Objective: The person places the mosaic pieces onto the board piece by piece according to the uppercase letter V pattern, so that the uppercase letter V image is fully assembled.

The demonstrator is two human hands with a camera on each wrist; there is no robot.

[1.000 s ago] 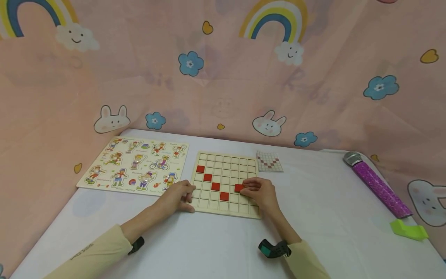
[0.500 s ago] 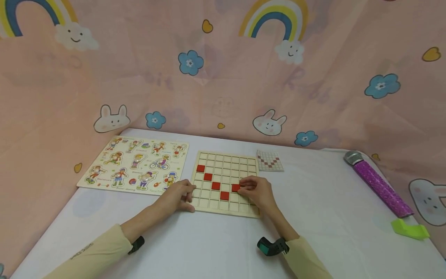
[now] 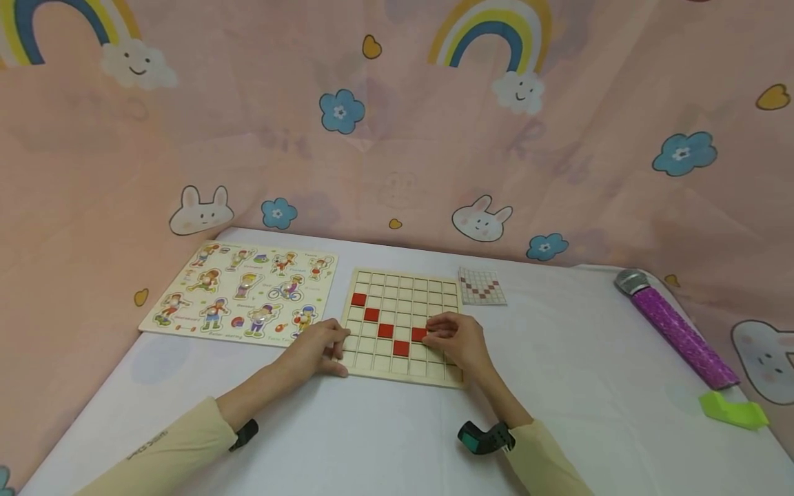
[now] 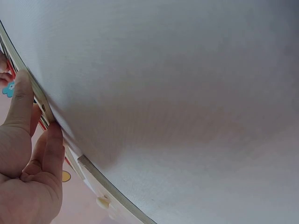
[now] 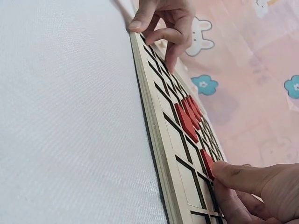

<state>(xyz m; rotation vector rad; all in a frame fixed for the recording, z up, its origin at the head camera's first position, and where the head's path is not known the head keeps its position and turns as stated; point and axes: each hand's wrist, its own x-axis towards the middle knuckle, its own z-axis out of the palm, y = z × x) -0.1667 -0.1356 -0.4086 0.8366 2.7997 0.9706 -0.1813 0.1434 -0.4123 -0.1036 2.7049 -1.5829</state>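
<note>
A wooden grid board [image 3: 397, 289] lies flat on the white table. My left hand [image 3: 319, 348] grips its near left corner, with the thumb on the near edge and the fingers on the left side. My right hand [image 3: 462, 339] is over the board's right part and pinches a red square tile [image 3: 418, 335]. In the right wrist view my thumb meets the edge of that tile [image 5: 208, 163]; my other fingertips are partly hidden. Several more red tiles, such as the lowest one [image 3: 401, 348], sit in cells along a diagonal going down to the right.
Behind the board's right corner lies a small pattern card [image 3: 483, 286] with red squares in a V. At the left is a picture puzzle board [image 3: 242, 293]. A purple microphone [image 3: 679, 331] and a green plastic piece [image 3: 734, 411] are at the far right.
My right hand has shifted slightly left with the red tile, which now sits over the cell just up and right of the lowest tile. My left hand stays on the board's corner.
</note>
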